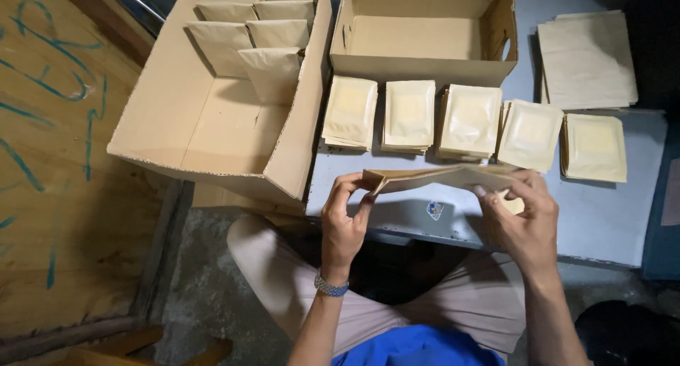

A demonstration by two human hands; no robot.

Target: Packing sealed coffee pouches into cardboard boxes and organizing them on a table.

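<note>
Over the grey table (609, 217), I had left hand (343, 224) and right hand (520, 217) pinched on a pouch (439, 177); concrete floor (205, 295), plywood (57, 160) left.

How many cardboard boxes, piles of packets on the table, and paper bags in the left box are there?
Cardboard boxes: 2 (left box, back box)
Packet piles in the row: 5
Flat bag stack: 1
Paper bags in the left box: 5
Total: 13

We count two open cardboard boxes (234, 136), five brown paper bags (273, 72) standing in the left one, five piles of pale pouches (409, 114) on the grey table (609, 224), one flat bag stack (586, 58), and one held bag (439, 177).
</note>
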